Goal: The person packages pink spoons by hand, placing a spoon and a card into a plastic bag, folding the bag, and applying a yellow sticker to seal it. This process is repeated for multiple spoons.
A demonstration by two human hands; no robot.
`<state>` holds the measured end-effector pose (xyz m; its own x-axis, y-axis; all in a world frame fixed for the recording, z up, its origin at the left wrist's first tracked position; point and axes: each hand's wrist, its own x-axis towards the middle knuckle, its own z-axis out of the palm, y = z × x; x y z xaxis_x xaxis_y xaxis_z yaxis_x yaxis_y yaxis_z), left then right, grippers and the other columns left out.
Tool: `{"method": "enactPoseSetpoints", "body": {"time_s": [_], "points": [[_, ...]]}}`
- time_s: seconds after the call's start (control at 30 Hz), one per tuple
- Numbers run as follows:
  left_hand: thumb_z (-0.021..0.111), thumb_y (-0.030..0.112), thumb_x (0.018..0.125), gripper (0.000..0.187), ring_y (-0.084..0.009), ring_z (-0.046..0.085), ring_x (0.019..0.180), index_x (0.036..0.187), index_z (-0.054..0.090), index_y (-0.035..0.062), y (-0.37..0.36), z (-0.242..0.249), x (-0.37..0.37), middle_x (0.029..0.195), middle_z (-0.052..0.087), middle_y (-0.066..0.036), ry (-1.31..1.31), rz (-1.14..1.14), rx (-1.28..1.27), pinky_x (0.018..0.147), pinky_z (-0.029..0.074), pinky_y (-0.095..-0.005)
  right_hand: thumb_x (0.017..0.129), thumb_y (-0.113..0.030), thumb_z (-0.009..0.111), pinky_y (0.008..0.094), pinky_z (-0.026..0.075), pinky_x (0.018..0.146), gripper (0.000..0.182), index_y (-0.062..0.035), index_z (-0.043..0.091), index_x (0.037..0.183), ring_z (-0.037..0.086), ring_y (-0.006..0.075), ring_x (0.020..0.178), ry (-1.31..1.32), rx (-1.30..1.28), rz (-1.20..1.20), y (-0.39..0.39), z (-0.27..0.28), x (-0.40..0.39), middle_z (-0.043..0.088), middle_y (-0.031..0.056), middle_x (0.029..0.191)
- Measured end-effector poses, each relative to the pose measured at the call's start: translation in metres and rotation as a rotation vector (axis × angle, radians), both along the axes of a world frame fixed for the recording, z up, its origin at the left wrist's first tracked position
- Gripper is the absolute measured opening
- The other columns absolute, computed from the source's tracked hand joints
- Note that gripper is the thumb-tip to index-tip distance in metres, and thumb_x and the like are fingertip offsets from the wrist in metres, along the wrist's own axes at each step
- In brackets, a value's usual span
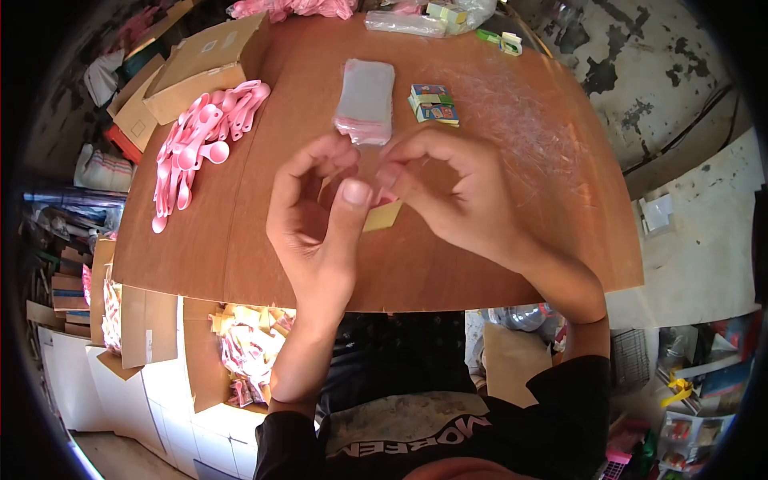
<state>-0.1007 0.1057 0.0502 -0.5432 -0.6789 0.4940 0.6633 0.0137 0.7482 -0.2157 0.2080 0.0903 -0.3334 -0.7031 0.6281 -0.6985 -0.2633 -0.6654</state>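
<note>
My left hand (316,220) is raised over the near middle of the table, its thumb up and its fingers curled but apart. Facing it, my right hand (460,184) has thumb and forefinger pinched together; whatever lies between those tips is too small or clear to make out. Between and below the hands shows a yellow card (384,217) with a bit of pink beside it, partly hidden by the left thumb and right fingers. Just beyond the hands lies a stack of clear plastic bags (366,96). Right of it sit banded stacks of small printed cards (434,106).
Pink measuring spoons (196,144) are heaped at the left by a cardboard box (212,60). Loose clear plastic strips (524,120) spread over the right side of the wooden table (264,240). Below the front edge stands a carton of filled packets (248,344).
</note>
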Motion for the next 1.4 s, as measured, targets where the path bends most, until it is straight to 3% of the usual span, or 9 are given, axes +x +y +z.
{"method": "enactPoseSetpoints", "body": {"time_s": [0.1,0.17,0.3,0.4,0.5,0.6,0.9,1.07,1.4], "points": [[0.073,0.016,0.082,0.06,-0.02,0.051,0.113,0.131,0.043,0.0005,-0.014,-0.002,0.007,0.125,0.05,-0.013,0.117,-0.049,-0.013,0.101,0.038,-0.0384,0.081,-0.005,0.068,0.0288,0.05,0.07,0.009,0.0028,0.065,0.084,0.065,0.0164,0.075,0.155,-0.192,-0.072,0.004,0.015,-0.006,0.067,0.0108,0.081],[0.078,0.017,0.076,0.072,-0.0229,0.05,0.117,0.134,0.039,0.0017,-0.018,-0.008,0.008,0.128,0.049,-0.014,0.055,-0.043,-0.061,0.104,0.035,-0.0404,0.082,-0.004,0.068,0.026,0.05,0.067,0.007,0.0023,0.067,0.085,0.065,0.0145,0.07,0.238,0.016,0.002,0.003,0.011,-0.021,0.067,0.0101,0.081],[0.081,0.008,0.071,0.077,-0.0237,0.048,0.124,0.135,0.039,0.0026,-0.02,-0.016,0.0,0.128,0.051,-0.014,-0.31,-0.04,-0.5,0.101,0.04,-0.0404,0.082,-0.006,0.069,0.0237,0.05,0.067,0.008,0.0018,0.069,0.085,0.065,0.0115,0.071,0.078,0.022,-0.013,0.008,0.006,-0.02,0.068,0.0083,0.081],[0.071,-0.007,0.077,0.062,-0.0173,0.063,0.099,0.131,0.043,0.0003,-0.006,-0.021,-0.008,0.107,0.064,-0.013,-0.292,-0.212,-0.315,0.081,0.052,-0.0273,0.084,-0.008,0.069,0.0242,0.05,0.068,0.013,0.0016,0.068,0.092,0.065,0.0109,0.075,-0.006,0.081,0.019,0.016,0.001,-0.022,0.068,0.0082,0.084],[0.071,-0.006,0.078,0.057,-0.0138,0.064,0.089,0.128,0.045,0.0,-0.001,-0.018,0.0,0.097,0.067,-0.012,-0.426,-0.32,-0.179,0.075,0.052,-0.0259,0.086,-0.011,0.068,0.0244,0.051,0.07,0.02,0.003,0.065,0.1,0.064,0.0109,0.08,-0.397,0.045,0.076,0.023,-0.002,-0.008,0.068,0.0084,0.09],[0.071,-0.005,0.079,0.054,-0.0115,0.064,0.084,0.127,0.046,-0.0009,0.003,-0.021,0.0,0.089,0.069,-0.011,-0.419,-0.305,-0.11,0.07,0.052,-0.025,0.089,-0.014,0.066,0.0244,0.052,0.072,0.026,0.0051,0.062,0.106,0.064,0.0116,0.084,-0.435,0.185,0.049,0.035,-0.013,-0.011,0.067,0.0094,0.096],[0.065,0.001,0.086,0.038,-0.0152,0.064,0.09,0.122,0.051,-0.0035,-0.006,-0.036,0.004,0.103,0.067,-0.013,-0.265,-0.339,0.03,0.079,0.052,-0.0268,0.091,-0.012,0.062,0.0242,0.052,0.073,0.024,0.0059,0.062,0.107,0.065,0.0125,0.086,-0.672,0.275,0.049,0.04,-0.037,-0.01,0.068,0.0102,0.094],[0.062,0.005,0.09,0.014,-0.0129,0.064,0.083,0.1,0.064,-0.0054,-0.019,-0.038,0.009,0.089,0.068,-0.01,-0.339,-0.217,-0.027,0.076,0.051,-0.0253,0.091,-0.011,0.062,0.0249,0.053,0.073,0.023,0.0055,0.062,0.107,0.065,0.0124,0.086,-0.722,0.254,0.08,0.035,-0.044,-0.006,0.067,0.011,0.099],[0.066,0.004,0.087,0.017,-0.0104,0.063,0.08,0.102,0.067,-0.0041,-0.029,-0.038,0.013,0.089,0.069,-0.008,-0.422,-0.121,-0.167,0.072,0.051,-0.0233,0.089,-0.005,0.062,0.0252,0.054,0.072,0.019,0.0057,0.063,0.105,0.064,0.0133,0.083,-0.719,0.11,0.069,0.031,-0.066,-0.007,0.066,0.0117,0.1]]}}
